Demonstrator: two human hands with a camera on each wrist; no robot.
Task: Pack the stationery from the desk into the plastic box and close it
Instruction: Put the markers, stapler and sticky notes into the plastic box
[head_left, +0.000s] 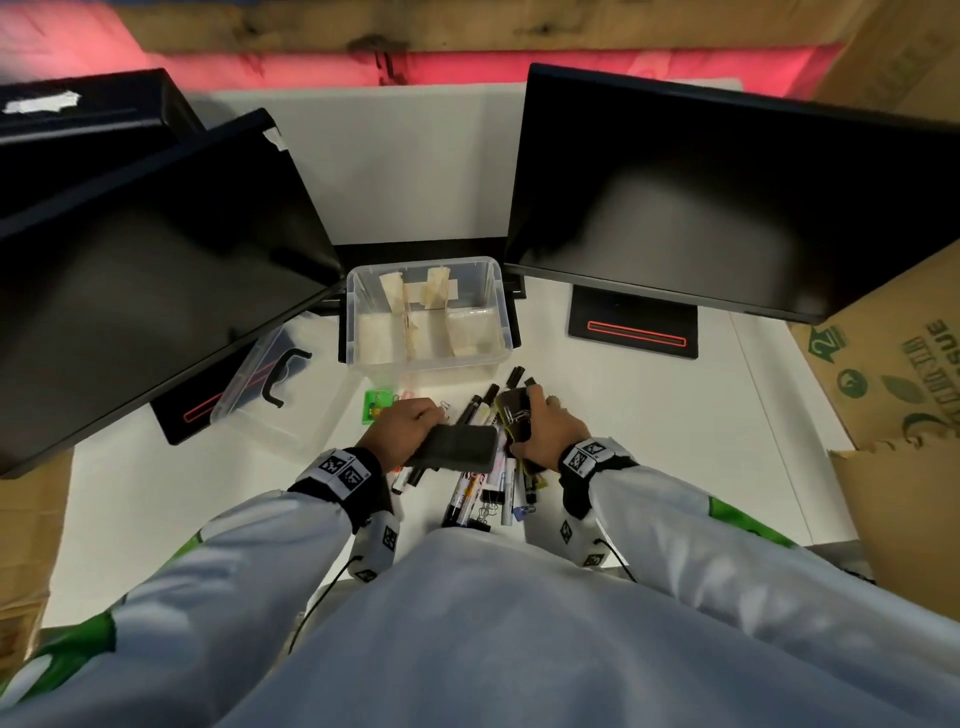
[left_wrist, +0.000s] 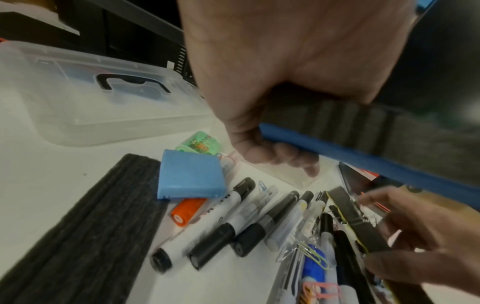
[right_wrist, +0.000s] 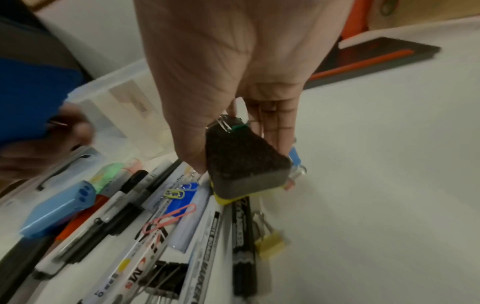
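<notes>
The clear plastic box (head_left: 358, 291) stands open at the middle of the desk, with its lid (head_left: 260, 410) lying to the left. In front of it lies a pile of markers (head_left: 470, 488), paper clips (right_wrist: 170, 218) and binder clips (right_wrist: 166, 276). My left hand (head_left: 413, 428) grips a blue-backed felt eraser (left_wrist: 363, 142) just above the pile. My right hand (head_left: 543, 428) grips a smaller yellow-backed felt eraser (right_wrist: 244, 166) with paper clips caught on it. A second long felt eraser (left_wrist: 91, 226), a blue sharpener (left_wrist: 189, 179), a green item (left_wrist: 200, 143) and an orange item (left_wrist: 187, 211) lie on the desk.
Two dark monitors (head_left: 727, 197) (head_left: 156, 249) lean over the desk on either side of the box, their stands (head_left: 634, 325) on the white surface. Cardboard boxes (head_left: 893, 395) line the right edge. Taped paper dividers (head_left: 410, 312) sit inside the box.
</notes>
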